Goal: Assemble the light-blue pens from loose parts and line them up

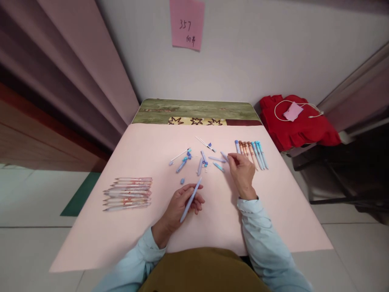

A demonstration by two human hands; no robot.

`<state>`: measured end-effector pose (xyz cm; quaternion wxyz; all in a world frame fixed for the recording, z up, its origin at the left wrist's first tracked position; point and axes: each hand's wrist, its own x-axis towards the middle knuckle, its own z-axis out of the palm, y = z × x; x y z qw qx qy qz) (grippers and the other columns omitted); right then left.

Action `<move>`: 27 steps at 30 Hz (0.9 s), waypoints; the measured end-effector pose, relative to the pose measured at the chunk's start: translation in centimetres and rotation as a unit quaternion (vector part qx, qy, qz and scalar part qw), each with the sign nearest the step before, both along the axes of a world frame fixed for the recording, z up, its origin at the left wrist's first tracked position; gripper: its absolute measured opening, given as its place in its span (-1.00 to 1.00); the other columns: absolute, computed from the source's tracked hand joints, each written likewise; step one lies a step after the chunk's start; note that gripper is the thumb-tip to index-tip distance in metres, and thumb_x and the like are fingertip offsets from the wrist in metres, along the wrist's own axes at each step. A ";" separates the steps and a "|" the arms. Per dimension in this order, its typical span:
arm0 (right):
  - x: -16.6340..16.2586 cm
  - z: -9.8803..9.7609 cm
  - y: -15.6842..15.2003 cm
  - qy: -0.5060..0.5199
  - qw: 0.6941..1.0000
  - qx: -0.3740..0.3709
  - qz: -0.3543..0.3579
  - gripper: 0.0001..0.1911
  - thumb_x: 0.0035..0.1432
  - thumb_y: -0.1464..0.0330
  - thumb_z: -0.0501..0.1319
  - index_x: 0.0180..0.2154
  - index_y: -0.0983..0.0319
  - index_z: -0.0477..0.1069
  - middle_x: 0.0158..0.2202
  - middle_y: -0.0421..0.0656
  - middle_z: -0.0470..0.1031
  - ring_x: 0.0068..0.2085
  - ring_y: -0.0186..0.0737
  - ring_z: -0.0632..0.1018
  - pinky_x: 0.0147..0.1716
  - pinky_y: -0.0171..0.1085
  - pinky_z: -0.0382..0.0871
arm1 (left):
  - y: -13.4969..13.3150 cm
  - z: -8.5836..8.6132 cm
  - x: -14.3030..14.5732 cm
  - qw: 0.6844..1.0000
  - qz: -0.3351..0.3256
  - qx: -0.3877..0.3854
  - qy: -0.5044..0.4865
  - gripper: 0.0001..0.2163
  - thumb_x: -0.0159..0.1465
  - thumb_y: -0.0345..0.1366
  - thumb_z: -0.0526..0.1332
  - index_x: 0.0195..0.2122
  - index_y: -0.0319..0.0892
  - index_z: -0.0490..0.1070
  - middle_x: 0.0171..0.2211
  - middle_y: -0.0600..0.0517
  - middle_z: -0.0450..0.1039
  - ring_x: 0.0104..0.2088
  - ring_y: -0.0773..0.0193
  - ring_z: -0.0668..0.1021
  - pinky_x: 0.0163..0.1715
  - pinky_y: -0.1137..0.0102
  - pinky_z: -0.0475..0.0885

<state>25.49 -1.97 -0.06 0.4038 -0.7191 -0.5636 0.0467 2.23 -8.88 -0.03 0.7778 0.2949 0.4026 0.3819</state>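
My left hand is closed around a pale blue pen, held tilted above the near middle of the table with its narrow end pointing away from me. My right hand pinches a short lavender pen part at the right of the loose pieces. Between and beyond the hands lie a lavender pen barrel, a turquoise pen part, a blue pen piece and a small blue cap. White refills lie among them.
A row of finished-looking pens with brown and blue tops lies at the right. Several pale patterned pens are lined up at the left. The pink tabletop cover ends at a green strip by the wall. A red cloth sits beyond the right edge.
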 end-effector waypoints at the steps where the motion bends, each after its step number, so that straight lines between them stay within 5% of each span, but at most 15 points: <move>1: -0.1 -0.2 -0.3 0.000 1.000 -0.008 0.004 -0.72 0.25 0.24 0.13 -0.24 0.21 0.58 -0.33 -0.11 0.59 -0.36 -0.19 0.51 -0.31 -0.26 0.28 | 0.0 0.0 0.0 1.000 0.001 0.001 0.000 -0.67 0.24 -0.09 0.25 -0.11 -0.24 0.48 -0.46 -0.06 0.54 -0.57 0.31 0.51 -0.60 0.45 0.37; 12: -1.1 -0.4 -0.4 -0.029 0.996 -0.076 0.044 -0.76 0.22 0.25 0.16 -0.26 0.16 0.59 -0.37 -0.16 0.55 -0.35 -0.22 0.49 -0.37 -0.28 0.18 | -0.1 -0.1 0.1 1.000 0.014 0.007 -0.010 -0.69 0.27 -0.12 0.24 -0.11 -0.25 0.47 -0.46 -0.06 0.53 -0.58 0.34 0.50 -0.62 0.49 0.36; 21: -2.7 -1.1 -0.1 -0.081 0.991 -0.061 0.082 -0.79 0.24 0.29 0.16 -0.26 0.13 0.59 -0.33 -0.18 0.56 -0.28 -0.21 0.50 -0.35 -0.29 0.16 | 0.1 -0.9 0.1 0.999 0.040 0.008 -0.025 -0.72 0.27 -0.15 0.27 -0.14 -0.27 0.45 -0.44 0.00 0.50 -0.58 0.44 0.47 -0.64 0.57 0.30; 27: 0.5 -0.7 0.1 -0.041 0.998 -0.044 -0.018 -0.80 0.21 0.27 0.19 -0.25 0.15 0.59 -0.35 -0.18 0.56 -0.35 -0.22 0.49 -0.38 -0.28 0.16 | 0.1 -0.7 0.1 0.998 0.058 0.017 -0.028 -0.71 0.29 -0.12 0.25 -0.11 -0.24 0.41 -0.46 0.04 0.49 -0.72 0.54 0.32 -0.77 0.61 0.09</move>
